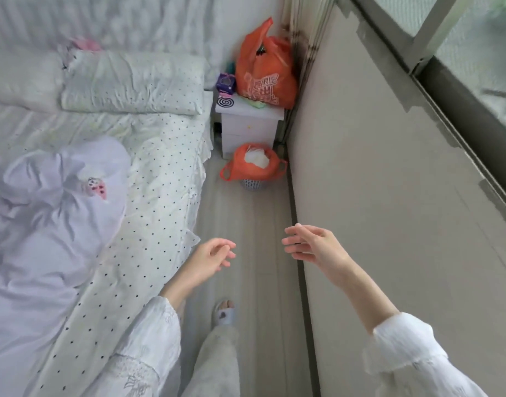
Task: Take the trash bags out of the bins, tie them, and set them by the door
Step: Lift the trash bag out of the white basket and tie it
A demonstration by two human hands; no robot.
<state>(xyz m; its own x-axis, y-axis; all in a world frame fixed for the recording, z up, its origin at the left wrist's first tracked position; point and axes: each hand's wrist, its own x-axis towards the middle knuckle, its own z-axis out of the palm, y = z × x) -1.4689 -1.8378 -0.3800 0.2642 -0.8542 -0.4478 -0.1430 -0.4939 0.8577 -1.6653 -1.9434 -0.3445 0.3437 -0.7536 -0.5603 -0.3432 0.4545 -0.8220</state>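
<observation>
Small white mesh bin (251, 184) lined with orange plastic trash bag (253, 164), on floor before white nightstand (250, 130). Left hand (210, 257) and right hand (311, 243) well short of it, fingers loose, holding nothing.

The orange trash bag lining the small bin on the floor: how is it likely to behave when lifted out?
The orange trash bag looks like thin plastic, so probably floppy, sagging once lifted. Only crumpled white paper shows inside, so likely light. The small bin might lift or tip with it. Its loop handles hang free, offering grips.
</observation>
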